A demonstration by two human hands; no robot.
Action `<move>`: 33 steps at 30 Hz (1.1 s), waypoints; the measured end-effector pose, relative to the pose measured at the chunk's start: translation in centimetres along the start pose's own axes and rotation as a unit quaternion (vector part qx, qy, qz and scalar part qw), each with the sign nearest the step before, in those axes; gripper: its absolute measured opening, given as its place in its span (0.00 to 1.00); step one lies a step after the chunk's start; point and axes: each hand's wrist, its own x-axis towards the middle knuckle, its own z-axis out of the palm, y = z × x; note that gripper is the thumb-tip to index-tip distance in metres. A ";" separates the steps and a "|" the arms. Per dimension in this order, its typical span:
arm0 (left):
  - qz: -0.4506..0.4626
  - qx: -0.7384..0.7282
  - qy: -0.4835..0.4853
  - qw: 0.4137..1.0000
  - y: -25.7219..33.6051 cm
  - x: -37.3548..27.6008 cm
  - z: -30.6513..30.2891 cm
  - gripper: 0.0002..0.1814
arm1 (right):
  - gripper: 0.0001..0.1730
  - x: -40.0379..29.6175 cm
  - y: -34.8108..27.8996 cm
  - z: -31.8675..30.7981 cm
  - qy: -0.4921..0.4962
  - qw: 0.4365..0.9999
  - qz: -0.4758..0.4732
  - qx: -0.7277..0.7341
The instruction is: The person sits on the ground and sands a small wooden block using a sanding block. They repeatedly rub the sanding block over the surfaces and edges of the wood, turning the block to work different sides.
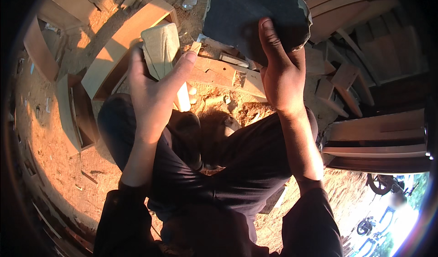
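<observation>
My left hand (154, 86) is closed around a pale wooden block (160, 48), thumb on its right side and fingers on its left. A small light wood tip shows beside the thumb. In my right hand (284, 72) is a dark sheet (246, 14) with ragged pale edges, which looks like sandpaper; the thumb lies across its face and the other fingers are hidden behind it. Below and between the hands lies a wooden board (219, 72) with small holes and a notch. A narrow pale wood piece (183, 98) stands just under my left hand.
Curved wooden box-like pieces (119, 45) lie on the sandy ground at the left. Wooden pieces (342, 79) are piled at the right, near stacked panels (376, 130). A clear plastic scrap (189, 4) lies ahead. Motorcycles (366, 226) stand outside at the lower right.
</observation>
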 end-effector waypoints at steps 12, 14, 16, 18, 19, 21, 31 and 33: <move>-0.017 -0.101 -0.145 0.984 -1.0 0.1 0.2 0.19 | 0.37 -0.8 1.2 3.0 -0.180 0.947 -0.228 -0.136; -0.060 -0.143 -0.124 0.980 -0.5 0.8 0.1 0.24 | 0.36 -2.3 0.9 2.4 -0.213 0.948 -0.190 -0.140; -0.087 -0.196 -0.109 0.971 0.2 1.3 -0.2 0.28 | 0.30 -2.5 1.1 2.0 -0.200 0.946 -0.195 -0.163; -0.078 -0.249 -0.158 0.952 0.5 1.9 -1.2 0.30 | 0.20 -1.8 1.3 1.4 -0.121 0.964 -0.188 -0.142; -0.064 -0.281 -0.200 0.936 0.5 2.2 -1.6 0.31 | 0.17 -1.1 1.1 0.8 -0.073 0.979 -0.156 -0.105; -0.018 -0.229 -0.220 0.948 0.4 1.5 -1.8 0.30 | 0.14 0.1 0.4 -0.2 0.022 0.995 -0.091 -0.031; 0.186 0.197 -0.127 0.954 -1.1 1.3 -0.3 0.12 | 0.24 -0.7 1.1 0.1 -0.209 0.964 -0.089 -0.138; 0.214 0.228 -0.124 0.942 -0.9 1.2 -0.2 0.10 | 0.25 -0.5 1.4 0.5 -0.197 0.967 -0.086 -0.137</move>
